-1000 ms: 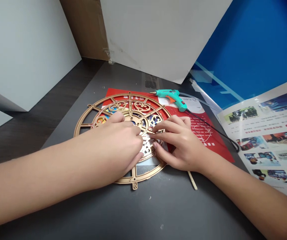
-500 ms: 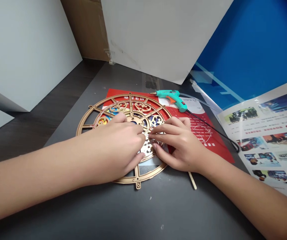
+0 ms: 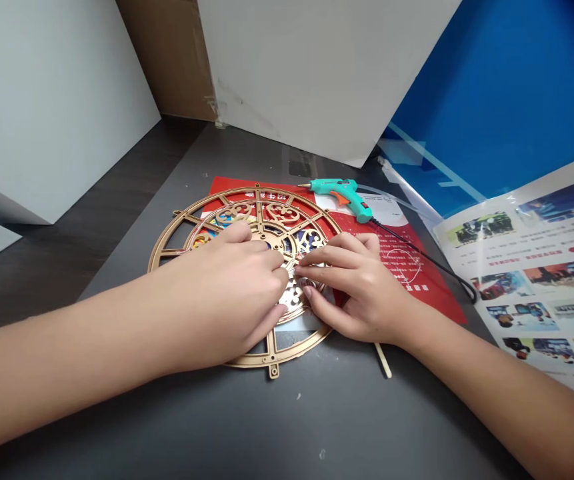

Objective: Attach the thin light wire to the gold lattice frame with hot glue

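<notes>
A round wooden wheel frame [image 3: 271, 360] with spokes and scroll-shaped cutouts lies flat on the dark table. My left hand [image 3: 241, 287] rests over its middle and left part, fingers curled, with the fingertips hidden. Its thumb lies beside a wooden scrollwork piece [image 3: 293, 297] in the lower right of the inner ring. From the right, my right hand [image 3: 361, 287] reaches onto that same piece, its thumb and bent fingers drawn together at the edge. A thin pale stick [image 3: 383, 361] lies partly under my right hand.
Behind the wheel lies a turquoise glue gun [image 3: 339, 195], its black cord [image 3: 427, 257] running right. Red printed paper [image 3: 434, 300] lies beneath the wheel. A picture sheet [image 3: 541, 267] stands at the right. White panels [image 3: 317, 67] and a blue board [image 3: 507, 100] stand behind.
The whole view has shifted slightly, so things sit a little further left. Both hands keep nearly the same pose on the wheel.
</notes>
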The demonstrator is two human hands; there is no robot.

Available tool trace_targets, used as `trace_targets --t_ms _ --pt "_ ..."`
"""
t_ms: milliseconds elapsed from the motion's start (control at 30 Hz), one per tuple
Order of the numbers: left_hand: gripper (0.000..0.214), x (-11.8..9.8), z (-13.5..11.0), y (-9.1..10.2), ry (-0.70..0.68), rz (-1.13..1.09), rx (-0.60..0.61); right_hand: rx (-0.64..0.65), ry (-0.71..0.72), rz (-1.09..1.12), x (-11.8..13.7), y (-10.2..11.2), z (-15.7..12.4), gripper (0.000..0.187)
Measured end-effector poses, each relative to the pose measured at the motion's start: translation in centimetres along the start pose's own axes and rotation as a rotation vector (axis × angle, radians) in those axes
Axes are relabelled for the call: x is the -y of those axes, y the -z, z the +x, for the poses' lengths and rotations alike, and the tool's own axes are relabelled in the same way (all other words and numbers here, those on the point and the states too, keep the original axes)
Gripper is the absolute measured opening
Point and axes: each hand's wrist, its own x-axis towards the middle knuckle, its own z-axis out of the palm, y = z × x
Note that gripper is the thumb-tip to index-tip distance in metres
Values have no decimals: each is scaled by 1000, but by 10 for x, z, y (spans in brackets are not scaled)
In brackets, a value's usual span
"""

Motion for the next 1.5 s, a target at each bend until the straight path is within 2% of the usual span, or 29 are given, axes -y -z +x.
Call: trace_targets --t_ms 167,567,1000,1167,1333,1500 --pt "43 -1 -1 -2 25 -23 16 -25 21 20 1 -1 0 21" --pt "37 -1 2 -3 59 -104 8 27 -33 10 2 -2 -2 29" --pt "39 1 1 -1 35 -93 19 78 -30 -68 3 1 1 25" --pt "40 0 1 0 34 -70 29 25 3 -39 3 -1 0 21" --pt "38 0 1 -1 40 -87 20 -166 -82 -150 -4 -6 1 20" --pt "38 0 1 -2 40 -69 26 -132 -100 -135 -12 -11 6 21"
